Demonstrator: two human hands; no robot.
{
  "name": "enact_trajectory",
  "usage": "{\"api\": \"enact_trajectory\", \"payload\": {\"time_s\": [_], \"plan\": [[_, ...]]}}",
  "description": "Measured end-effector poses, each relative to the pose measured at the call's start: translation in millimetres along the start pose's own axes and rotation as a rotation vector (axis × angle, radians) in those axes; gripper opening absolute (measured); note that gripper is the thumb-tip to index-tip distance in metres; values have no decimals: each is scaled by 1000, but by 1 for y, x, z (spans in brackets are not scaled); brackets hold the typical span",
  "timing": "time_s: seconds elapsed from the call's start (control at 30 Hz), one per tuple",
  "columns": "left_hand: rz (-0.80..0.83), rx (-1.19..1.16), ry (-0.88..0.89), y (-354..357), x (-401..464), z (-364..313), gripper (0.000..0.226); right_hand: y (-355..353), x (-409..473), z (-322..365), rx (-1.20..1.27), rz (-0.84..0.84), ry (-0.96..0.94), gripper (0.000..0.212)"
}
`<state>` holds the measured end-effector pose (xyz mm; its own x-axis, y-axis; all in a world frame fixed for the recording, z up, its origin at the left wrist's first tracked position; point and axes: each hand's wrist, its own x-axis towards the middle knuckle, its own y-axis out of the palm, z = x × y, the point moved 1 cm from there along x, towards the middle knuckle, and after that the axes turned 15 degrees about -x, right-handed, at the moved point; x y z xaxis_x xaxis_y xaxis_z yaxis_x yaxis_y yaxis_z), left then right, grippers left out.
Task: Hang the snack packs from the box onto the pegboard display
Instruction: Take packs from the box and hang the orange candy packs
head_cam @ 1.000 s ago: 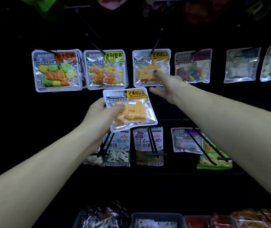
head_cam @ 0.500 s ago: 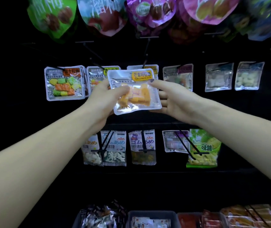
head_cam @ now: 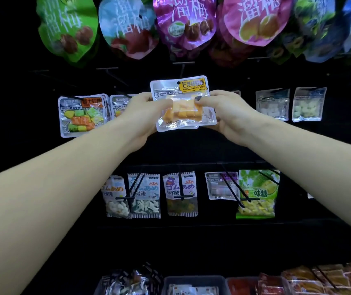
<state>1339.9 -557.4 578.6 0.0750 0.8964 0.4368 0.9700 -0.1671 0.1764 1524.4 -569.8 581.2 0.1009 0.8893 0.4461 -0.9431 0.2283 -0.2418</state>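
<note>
A clear snack pack of orange mango cubes with a yellow label (head_cam: 182,103) is held up in front of the black pegboard (head_cam: 191,145). My left hand (head_cam: 143,112) grips its left edge and my right hand (head_cam: 226,112) grips its right edge, thumb on the front. The pack's hang hole sits near the top, just under a black peg (head_cam: 182,70). Another pack's edge shows right behind the held one. The box (head_cam: 193,284), grey and holding more packs, stands at the bottom centre.
A mixed-colour candy pack (head_cam: 83,114) hangs at left, pale packs (head_cam: 272,104) at right. Large plum bags (head_cam: 183,24) hang above. Lower pegs carry small gummy packs (head_cam: 181,193) and a green durian candy bag (head_cam: 256,193). Red and orange packs (head_cam: 310,279) lie bottom right.
My left hand lifted the mango pack up and right, in front of the hanging mango pack. My right hand left that pack and took hold of the held pack's right edge.
</note>
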Motion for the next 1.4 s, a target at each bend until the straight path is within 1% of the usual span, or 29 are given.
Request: {"api": "enact_trajectory", "payload": {"time_s": [0.1,0.17,0.23,0.4,0.43,0.53,0.57,0.63,0.7,0.83,0.97,1.07,1.13,1.2,1.27,1.33,1.4], "plan": [[-15,14,4,2,10,2,23,1,9,-4,7,-17,34,11],[-20,22,4,0,15,5,16,3,13,-5,10,-20,43,23],[-37,35,5,-2,19,7,8,5,18,-6,7,-27,46,30],[-41,47,38,-5,28,12,12,6,27,-13,-5,-44,61,25],[-35,48,51,-4,29,12,14,6,28,-13,2,-46,66,30],[-22,49,69,-1,31,14,12,3,35,-19,37,-48,83,59],[-18,49,68,0,32,14,12,2,37,-21,43,-45,78,66],[-13,50,64,0,35,17,13,0,42,-25,42,-49,73,70],[-13,66,61,-1,37,19,14,1,43,-24,19,-54,73,64],[-46,112,33,0,45,27,16,6,46,-31,-24,-55,84,43],[-95,161,10,-2,61,45,25,12,59,-43,-48,-81,88,44],[-114,203,5,-4,78,60,35,17,73,-54,-61,-111,88,31],[-137,255,6,-5,91,67,28,20,87,-62,-89,-149,99,31],[-159,330,29,-4,104,73,12,24,105,-72,-113,-176,116,32],[-176,404,47,-3,121,81,28,28,119,-81,-125,-199,136,31],[-200,448,46,-1,134,87,35,32,125,-86,-134,-226,160,34],[-223,492,31,3,145,95,39,36,130,-88,-164,-258,178,31]]}}
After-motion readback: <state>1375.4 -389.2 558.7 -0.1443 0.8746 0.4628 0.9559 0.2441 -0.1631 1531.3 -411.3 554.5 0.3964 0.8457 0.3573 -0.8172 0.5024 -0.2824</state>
